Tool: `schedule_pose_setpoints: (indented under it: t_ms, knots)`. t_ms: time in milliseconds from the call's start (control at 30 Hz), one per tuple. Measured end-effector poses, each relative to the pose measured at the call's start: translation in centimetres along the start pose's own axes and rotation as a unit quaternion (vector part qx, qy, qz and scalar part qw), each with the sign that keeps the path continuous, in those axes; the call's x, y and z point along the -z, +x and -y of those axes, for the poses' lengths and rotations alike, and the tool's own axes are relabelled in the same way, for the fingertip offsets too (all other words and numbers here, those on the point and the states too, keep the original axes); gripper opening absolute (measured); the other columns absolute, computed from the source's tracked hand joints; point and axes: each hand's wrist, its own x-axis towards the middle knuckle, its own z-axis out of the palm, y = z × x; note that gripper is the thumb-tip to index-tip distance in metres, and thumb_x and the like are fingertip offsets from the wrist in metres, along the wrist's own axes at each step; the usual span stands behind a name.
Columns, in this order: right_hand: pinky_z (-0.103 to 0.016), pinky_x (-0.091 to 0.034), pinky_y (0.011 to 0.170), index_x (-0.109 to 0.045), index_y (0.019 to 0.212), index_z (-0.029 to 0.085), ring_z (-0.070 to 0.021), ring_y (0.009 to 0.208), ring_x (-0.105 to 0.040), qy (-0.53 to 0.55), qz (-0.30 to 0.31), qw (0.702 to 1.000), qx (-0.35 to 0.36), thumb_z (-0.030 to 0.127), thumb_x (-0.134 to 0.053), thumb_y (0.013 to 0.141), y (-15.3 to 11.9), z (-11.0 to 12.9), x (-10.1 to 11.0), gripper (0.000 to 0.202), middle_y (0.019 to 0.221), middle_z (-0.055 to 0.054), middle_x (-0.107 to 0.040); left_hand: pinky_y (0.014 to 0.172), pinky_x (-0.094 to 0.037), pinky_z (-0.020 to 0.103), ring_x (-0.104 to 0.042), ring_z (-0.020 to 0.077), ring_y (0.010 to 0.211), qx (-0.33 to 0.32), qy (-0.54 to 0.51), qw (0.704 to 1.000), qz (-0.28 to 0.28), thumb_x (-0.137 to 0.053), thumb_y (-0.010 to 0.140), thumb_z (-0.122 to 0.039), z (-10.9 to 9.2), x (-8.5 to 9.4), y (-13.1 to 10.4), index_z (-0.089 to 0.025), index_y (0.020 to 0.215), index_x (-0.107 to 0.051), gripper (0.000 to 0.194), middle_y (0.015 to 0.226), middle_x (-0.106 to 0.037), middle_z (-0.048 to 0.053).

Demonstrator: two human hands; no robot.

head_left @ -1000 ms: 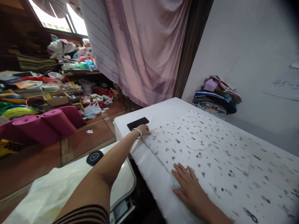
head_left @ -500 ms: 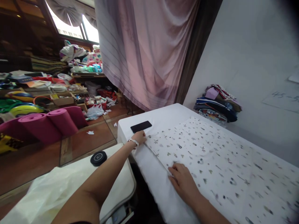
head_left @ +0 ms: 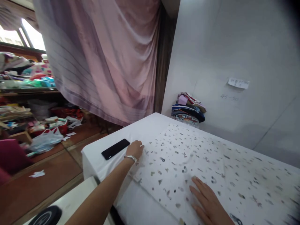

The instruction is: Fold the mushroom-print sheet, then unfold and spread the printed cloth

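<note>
A white cloth printed with small grey-green motifs lies spread over a white-covered table. My left hand, with a bracelet at the wrist, is closed at the cloth's far left edge, fingers curled down on it; the fingertips are partly hidden. My right hand is open, fingers apart and flat over the printed cloth nearer to me. Just left of my left hand lies a black phone. The cloth's near edge runs along the table's front side.
A cream-white surface with a round black object stands at lower left. Folded fabrics are stacked against the wall. A pink curtain hangs behind the table. On the floor are a plastic bag and scraps.
The view has turned right. My right hand has left the cloth's near edge and moved inward over the print, its fingers spreading. My left hand stays by the cloth's left edge beside the phone.
</note>
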Motion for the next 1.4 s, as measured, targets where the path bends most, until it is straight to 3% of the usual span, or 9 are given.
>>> schedule_pose_setpoints:
  t_ms: [233,400,533,700,800,967,1067,1233,1400]
  knots:
    - [-0.048,-0.038,0.094,-0.013,0.137,0.037,-0.0282,0.124,-0.032,0.002,0.092,0.996,-0.011,0.045,-0.039,0.087,0.9,-0.9,-2.1,0.057,0.141,0.001,-0.022,0.083,-0.041,0.037,-0.049,0.0279,0.108,0.04,-0.019,0.997,0.062,-0.038,0.084,-0.039,-5.8,-2.6,7.0,-0.014,0.103,-0.058,0.037,0.115,-0.053,0.015]
    - [-0.047,-0.036,0.096,-0.011,0.137,0.037,-0.0273,0.124,-0.032,0.006,0.103,0.995,-0.013,0.045,-0.04,0.087,0.8,-0.8,-2.3,0.058,0.141,0.001,-0.021,0.076,-0.045,0.033,-0.057,0.0229,0.097,0.063,-0.042,0.988,0.137,-0.05,0.08,-0.038,-7.9,-3.9,10.2,-0.013,0.109,-0.054,0.038,0.108,-0.058,0.014]
    - [-0.045,-0.036,0.096,-0.013,0.137,0.036,-0.0267,0.124,-0.034,0.005,0.081,0.997,0.002,0.044,-0.041,0.086,0.7,-1.1,-2.7,0.059,0.141,0.0,-0.024,0.08,-0.045,0.036,-0.057,0.0188,0.095,0.067,-0.045,0.983,0.166,-0.052,0.08,-0.041,-7.8,-4.5,12.3,-0.014,0.102,-0.056,0.035,0.103,-0.059,0.008]
    - [-0.046,-0.037,0.095,-0.012,0.138,0.032,-0.0277,0.125,-0.031,0.001,0.094,0.995,0.013,0.044,-0.039,0.087,0.8,-1.0,-2.4,0.059,0.141,-0.003,-0.023,0.081,-0.043,0.029,-0.052,0.024,0.106,0.063,-0.043,0.989,0.125,-0.05,0.078,-0.036,-5.9,-5.1,12.6,-0.015,0.109,-0.055,0.038,0.117,-0.055,0.014]
    - [-0.047,-0.035,0.096,-0.011,0.139,0.031,-0.0276,0.126,-0.029,0.003,0.096,0.995,0.013,0.043,-0.038,0.088,0.9,-0.7,-1.8,0.059,0.141,-0.004,-0.021,0.078,-0.043,0.028,-0.055,0.0262,0.103,0.037,-0.039,0.989,0.138,-0.049,0.074,-0.045,-5.6,-5.1,13.3,-0.013,0.1,-0.06,0.042,0.111,-0.059,0.015]
    - [-0.046,-0.032,0.099,-0.012,0.139,0.029,-0.027,0.127,-0.027,-0.005,0.083,0.996,0.019,0.047,-0.038,0.087,1.2,-0.6,-1.6,0.061,0.142,-0.006,-0.021,0.07,-0.045,0.029,-0.061,0.0272,0.09,0.037,-0.041,0.987,0.148,-0.029,0.08,-0.055,-7.5,-5.5,17.1,-0.008,0.086,-0.064,0.058,0.098,-0.064,0.019]
    - [-0.047,-0.031,0.1,-0.013,0.139,0.028,-0.0274,0.127,-0.027,-0.02,0.056,0.998,0.022,0.052,-0.038,0.085,0.9,-0.8,-2.8,0.064,0.141,-0.007,-0.022,0.069,-0.045,0.027,-0.061,0.0264,0.09,0.052,-0.048,0.988,0.137,-0.041,0.079,-0.045,-9.0,-6.0,18.7,-0.007,0.087,-0.064,0.045,0.098,-0.064,0.019]
    - [-0.045,-0.019,0.106,-0.014,0.139,0.025,-0.0264,0.129,-0.022,-0.005,0.016,1.0,0.008,0.059,-0.037,0.082,0.6,-1.0,-4.6,0.07,0.142,-0.007,-0.02,0.073,-0.045,0.032,-0.056,0.0276,0.099,0.087,-0.036,0.992,0.082,-0.039,0.08,-0.028,-10.5,-6.5,18.1,-0.007,0.105,-0.056,0.036,0.111,-0.057,0.019]
    - [-0.048,-0.016,0.106,-0.012,0.139,0.02,-0.0268,0.131,-0.012,0.008,0.066,0.998,0.018,0.048,-0.033,0.088,0.8,-0.7,-2.3,0.061,0.144,-0.01,-0.01,0.068,-0.046,0.038,-0.058,0.0294,0.091,0.02,-0.017,0.998,0.056,-0.034,0.082,-0.031,-8.6,-6.9,17.7,-0.006,0.095,-0.056,0.036,0.101,-0.061,0.018]
